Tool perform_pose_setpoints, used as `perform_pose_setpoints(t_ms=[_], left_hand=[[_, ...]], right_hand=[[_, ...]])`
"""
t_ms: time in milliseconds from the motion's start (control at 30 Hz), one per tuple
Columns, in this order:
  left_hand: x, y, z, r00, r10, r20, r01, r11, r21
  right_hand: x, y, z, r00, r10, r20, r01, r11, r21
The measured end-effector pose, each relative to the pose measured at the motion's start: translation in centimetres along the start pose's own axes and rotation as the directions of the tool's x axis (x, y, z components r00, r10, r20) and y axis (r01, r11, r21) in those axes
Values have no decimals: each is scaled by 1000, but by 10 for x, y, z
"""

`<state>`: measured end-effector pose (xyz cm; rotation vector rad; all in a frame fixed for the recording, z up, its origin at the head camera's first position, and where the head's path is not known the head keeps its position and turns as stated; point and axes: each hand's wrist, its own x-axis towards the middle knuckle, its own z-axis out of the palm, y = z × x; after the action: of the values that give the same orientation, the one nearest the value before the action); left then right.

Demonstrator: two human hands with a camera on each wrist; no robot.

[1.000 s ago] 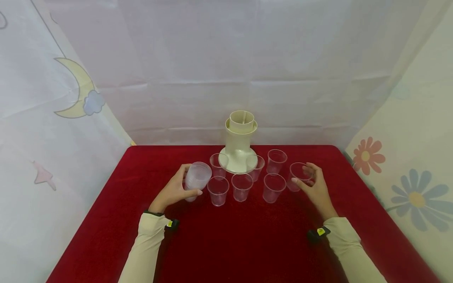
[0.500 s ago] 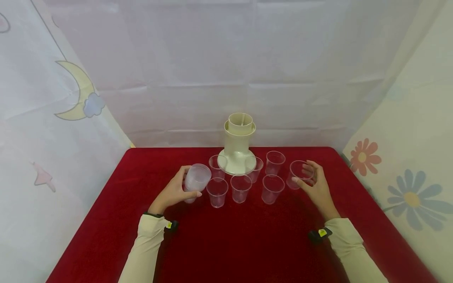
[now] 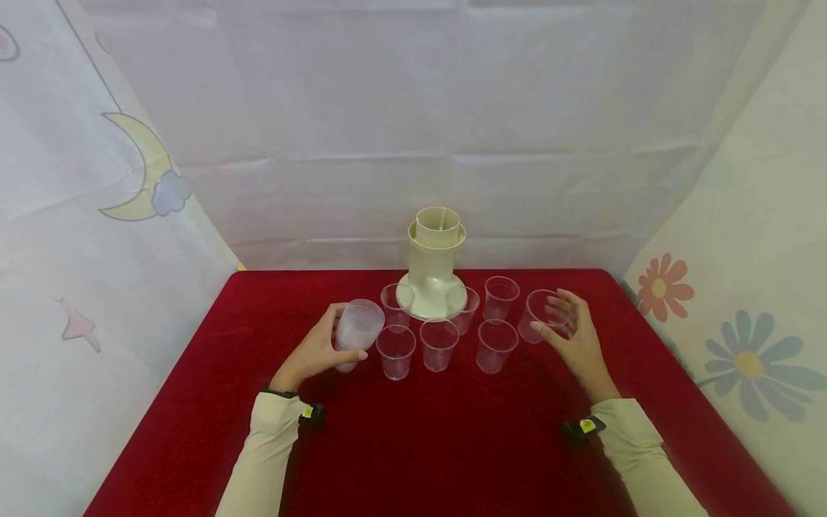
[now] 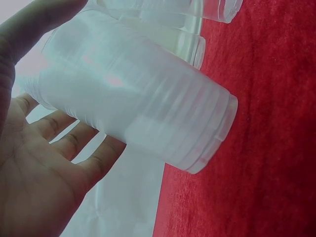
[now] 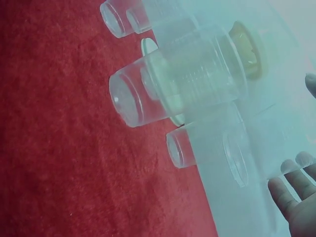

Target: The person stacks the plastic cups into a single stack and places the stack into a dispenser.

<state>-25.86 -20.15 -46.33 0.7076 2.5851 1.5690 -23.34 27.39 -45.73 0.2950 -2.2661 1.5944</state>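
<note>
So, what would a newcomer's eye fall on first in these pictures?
Probably the bright red table, with a cream-coloured stand near the middle of its far edge. Next, the left hand grips a stack of nested clear cups, left of six separate clear cups. Beyond their right end, the right hand holds another clear cup.
</note>
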Motion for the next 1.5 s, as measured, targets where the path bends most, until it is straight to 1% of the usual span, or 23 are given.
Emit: perform_pose_setpoints(t_ms=[300, 533, 733, 767, 833, 1000, 1067, 1133, 1267, 1500], left_hand=[[3, 1, -1, 1000, 22, 0, -22, 1000, 10], [1, 3, -1, 1000, 7, 3, -7, 1000, -1], [1, 4, 0, 1000, 1, 0, -1, 1000, -7], [1, 5, 0, 1000, -3, 1, 3, 1000, -2], [-1, 15, -1, 1000, -4, 5, 4, 1000, 2], [-2, 13, -2, 1000, -1, 3, 1, 1000, -4], [0, 2, 0, 1000, 0, 0, 0, 1000, -9], [-1, 2, 0, 1000, 2, -4, -2, 1000, -7], [0, -1, 1, 1000, 15, -9, -15, 1000, -7], [1, -3, 0, 1000, 20, -8, -20, 1000, -11]], right_hand=[[4, -13, 4, 1000, -23, -5, 23, 1000, -6], [5, -23, 10, 1000, -27, -6, 27, 1000, 5], [8, -28, 12, 997, -72, -9, 73, 997, 33], [8, -32, 11, 997, -81, -9, 81, 996, 30], [8, -43, 10, 995, -100, -13, 100, 995, 26], [8, -63, 8, 993, -115, -27, 116, 992, 45], [8, -65, 7, 993, -114, -27, 115, 992, 48], [8, -70, 7, 994, -109, -23, 110, 993, 45], [10, -68, 8, 993, -115, -19, 116, 992, 48], [18, -48, 10, 985, -168, -31, 170, 983, 73]])
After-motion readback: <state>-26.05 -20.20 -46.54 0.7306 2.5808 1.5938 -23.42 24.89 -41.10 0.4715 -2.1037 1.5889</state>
